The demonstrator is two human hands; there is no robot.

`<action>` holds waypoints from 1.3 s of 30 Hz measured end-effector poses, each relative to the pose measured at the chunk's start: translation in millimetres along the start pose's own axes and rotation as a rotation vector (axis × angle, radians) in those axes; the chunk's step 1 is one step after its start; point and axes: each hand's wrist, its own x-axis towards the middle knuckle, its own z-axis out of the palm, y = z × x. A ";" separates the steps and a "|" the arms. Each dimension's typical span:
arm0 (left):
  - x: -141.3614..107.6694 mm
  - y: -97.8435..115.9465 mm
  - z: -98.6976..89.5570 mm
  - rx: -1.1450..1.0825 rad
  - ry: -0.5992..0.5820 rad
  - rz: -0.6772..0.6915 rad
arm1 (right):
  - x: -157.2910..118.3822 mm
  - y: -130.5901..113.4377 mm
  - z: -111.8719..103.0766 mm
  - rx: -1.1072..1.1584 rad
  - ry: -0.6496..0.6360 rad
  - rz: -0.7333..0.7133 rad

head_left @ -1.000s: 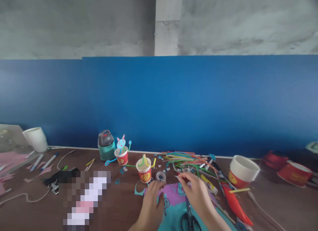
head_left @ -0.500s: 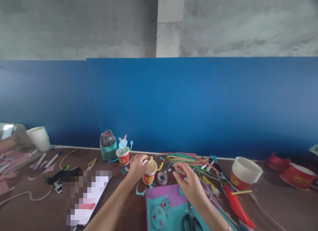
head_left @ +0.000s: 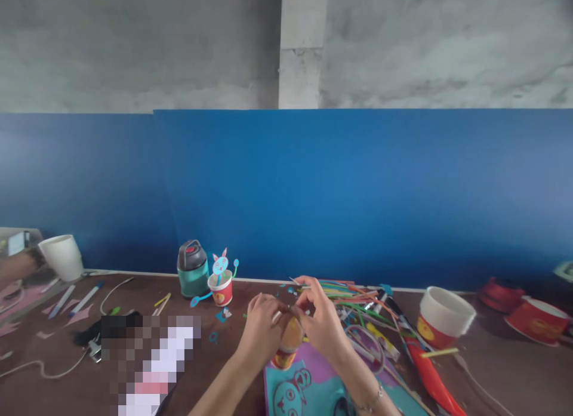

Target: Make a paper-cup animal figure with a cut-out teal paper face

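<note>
A small red-and-white paper cup is tilted between my hands, over the edge of the purple and teal sheets. My left hand grips it from the left with bent fingers. Fingertips of my right hand are pinched at its upper right side; what lies in the pinch is too small and covered to name. A thin pale sliver shows by the right index finger. On the teal paper below is a drawn animal face and paw. Black scissors lie partly under my right forearm.
A decorated cup with a paper cat stands beside a teal flask. Straws and strips lie at the back. Stacked cups and a red bag are at right. A person's arm shows at far left.
Both hands have come together at the cup, which has moved right and toward me. My right hand has left its spot by the straws. The yellow straw in the cup is now hidden.
</note>
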 end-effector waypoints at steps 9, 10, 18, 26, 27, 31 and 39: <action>2.8 -0.8 6.4 -0.134 -0.003 -0.195 | 7.9 19.3 -11.0 0.044 -0.065 0.026; 3.7 -2.2 6.4 -0.130 0.003 -0.215 | 8.0 18.3 -12.5 0.014 -0.069 0.014; 4.1 -3.2 6.4 -0.120 -0.009 -0.228 | 3.3 10.6 -6.0 -0.197 -0.120 -0.065; 2.3 0.8 5.9 -0.073 -0.036 -0.207 | 0.2 12.2 -4.7 -0.333 -0.098 -0.122; 1.7 1.6 5.2 -0.057 -0.033 -0.201 | -0.3 12.4 -3.9 -0.349 -0.092 -0.130; -1.4 2.7 4.3 0.024 0.008 -0.148 | -2.0 12.1 0.1 -0.395 -0.039 -0.139; -4.4 8.5 1.7 0.108 0.025 -0.102 | -4.2 7.2 1.4 -0.337 -0.038 -0.087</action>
